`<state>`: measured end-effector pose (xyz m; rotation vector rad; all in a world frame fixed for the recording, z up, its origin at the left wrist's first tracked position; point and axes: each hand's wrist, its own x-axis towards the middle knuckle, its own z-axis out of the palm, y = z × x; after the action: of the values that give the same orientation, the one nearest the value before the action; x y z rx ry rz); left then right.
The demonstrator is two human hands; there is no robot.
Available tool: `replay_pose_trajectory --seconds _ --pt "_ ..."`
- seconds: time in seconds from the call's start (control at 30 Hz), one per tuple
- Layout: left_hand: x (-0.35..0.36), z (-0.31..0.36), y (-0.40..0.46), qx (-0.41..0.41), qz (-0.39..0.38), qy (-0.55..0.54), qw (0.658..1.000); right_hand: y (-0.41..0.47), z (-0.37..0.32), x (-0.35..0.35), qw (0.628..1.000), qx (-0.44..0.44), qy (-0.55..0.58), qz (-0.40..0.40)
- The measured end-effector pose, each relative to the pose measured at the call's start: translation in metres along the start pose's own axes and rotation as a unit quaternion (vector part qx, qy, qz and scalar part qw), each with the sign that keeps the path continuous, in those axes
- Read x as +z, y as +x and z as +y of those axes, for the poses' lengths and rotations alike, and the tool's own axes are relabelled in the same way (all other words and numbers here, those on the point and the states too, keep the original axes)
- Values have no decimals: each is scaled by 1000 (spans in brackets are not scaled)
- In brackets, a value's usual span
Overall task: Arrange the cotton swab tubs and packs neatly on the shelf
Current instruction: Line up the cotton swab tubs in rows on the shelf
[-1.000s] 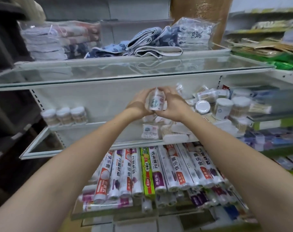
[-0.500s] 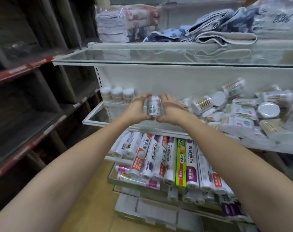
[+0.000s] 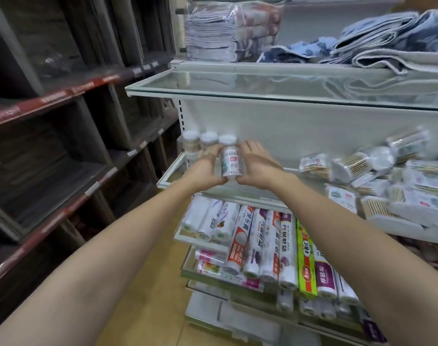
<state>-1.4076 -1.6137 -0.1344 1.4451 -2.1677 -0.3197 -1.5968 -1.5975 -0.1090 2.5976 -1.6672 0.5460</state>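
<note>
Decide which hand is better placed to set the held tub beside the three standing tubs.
Left. The left hand grips the tub on the side nearer the row of tubs; the right hand holds its far side.

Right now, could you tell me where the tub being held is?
Between both hands, left and right, the tub sits left of centre, before three standing tubs.

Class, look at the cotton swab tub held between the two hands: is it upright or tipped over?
Upright. The tub stands vertical between the left hand and right hand, its length running straight up and down, like the three tubs behind.
</note>
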Motion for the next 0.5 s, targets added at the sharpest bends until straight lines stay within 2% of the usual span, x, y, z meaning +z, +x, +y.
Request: replay_pose_trajectory --seconds 0.3,0.5 --pt "-15 -38 16 18 3 -51 999 25 -10 14 999 43 8 -19" --pt "-17 -55 24 30 -26 -41 998 38 -21 28 999 45 1 10"
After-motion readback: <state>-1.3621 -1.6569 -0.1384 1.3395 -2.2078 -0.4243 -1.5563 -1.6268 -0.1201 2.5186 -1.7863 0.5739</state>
